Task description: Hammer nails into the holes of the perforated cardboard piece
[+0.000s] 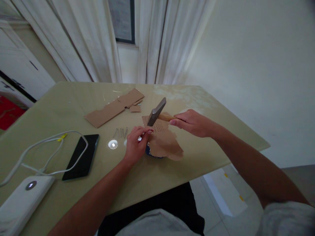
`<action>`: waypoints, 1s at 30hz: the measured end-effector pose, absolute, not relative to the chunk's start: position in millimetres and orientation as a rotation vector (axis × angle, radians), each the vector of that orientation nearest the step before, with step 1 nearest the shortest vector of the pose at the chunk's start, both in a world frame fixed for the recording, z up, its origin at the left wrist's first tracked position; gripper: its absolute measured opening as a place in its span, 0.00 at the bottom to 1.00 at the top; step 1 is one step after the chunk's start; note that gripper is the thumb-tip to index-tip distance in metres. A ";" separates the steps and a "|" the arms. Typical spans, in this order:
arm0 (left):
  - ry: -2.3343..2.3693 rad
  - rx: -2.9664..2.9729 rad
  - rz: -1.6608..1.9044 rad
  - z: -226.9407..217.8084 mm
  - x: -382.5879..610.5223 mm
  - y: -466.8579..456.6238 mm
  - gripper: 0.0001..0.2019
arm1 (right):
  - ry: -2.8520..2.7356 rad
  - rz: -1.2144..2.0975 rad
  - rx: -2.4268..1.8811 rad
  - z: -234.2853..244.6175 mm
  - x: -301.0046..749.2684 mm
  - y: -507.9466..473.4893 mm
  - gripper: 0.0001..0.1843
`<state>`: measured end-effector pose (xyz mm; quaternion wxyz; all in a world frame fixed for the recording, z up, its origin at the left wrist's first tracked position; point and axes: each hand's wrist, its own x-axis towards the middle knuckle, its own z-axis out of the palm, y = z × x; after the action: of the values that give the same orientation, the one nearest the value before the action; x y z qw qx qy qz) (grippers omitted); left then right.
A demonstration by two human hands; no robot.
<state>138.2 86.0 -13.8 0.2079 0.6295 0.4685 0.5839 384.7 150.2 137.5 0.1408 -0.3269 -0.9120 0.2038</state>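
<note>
My right hand point(193, 123) is closed round the wooden handle of a hammer point(157, 112), whose metal head is raised just above a torn piece of brown cardboard point(163, 142) dotted with small holes. My left hand point(136, 142) is pinched at the cardboard's left edge, fingertips under the hammer head, probably on a nail too small to make out. Several loose nails point(120, 132) lie on the table left of that hand. Something blue shows under the cardboard.
A larger cardboard strip point(113, 108) lies further back on the beige table point(73, 98). A black phone point(82, 155), white cables point(46, 144) and a white power bank point(22, 200) sit at the left. The table's front edge is close to my body.
</note>
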 end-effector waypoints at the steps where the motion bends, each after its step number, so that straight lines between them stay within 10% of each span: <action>1: 1.302 1.755 1.625 -14.0 137.9 86.0 0.09 | -2.657 0.585 -0.940 136.9 383.6 150.5 0.36; 30: 1.244 1.741 1.670 -20.3 139.5 87.8 0.07 | -2.877 0.480 -1.124 142.2 380.2 147.7 0.37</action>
<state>139.5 87.8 -20.3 0.2118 0.6268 0.4478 0.6013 380.2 147.7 142.2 0.0078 -0.3597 -0.9203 0.1536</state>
